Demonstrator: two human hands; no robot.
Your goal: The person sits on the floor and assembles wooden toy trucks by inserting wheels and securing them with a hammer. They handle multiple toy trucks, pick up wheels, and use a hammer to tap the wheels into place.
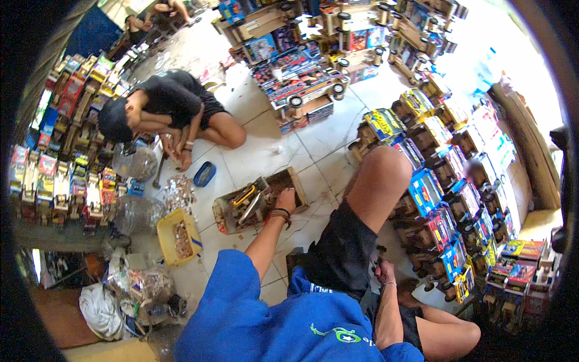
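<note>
I sit on the tiled floor in a blue shirt and black shorts. My left hand (284,201), with bands on its wrist, reaches into the far compartment of a wooden box (298,188) that holds yellow-handled tools. Its fingers are down inside the box, so what they grip is hidden. My right hand (383,271) hangs low beside my thigh, close to a row of wooden toy trucks (453,256) with blue picture panels. Its fingers curl downward, and I cannot make out whether anything is in them.
Another person in black (170,111) crouches at the left, working over small parts. A yellow tray (168,227) of small pieces, a blue lid (205,174) and clear bags (137,212) lie between us. Toy trucks (301,75) are stacked on all sides.
</note>
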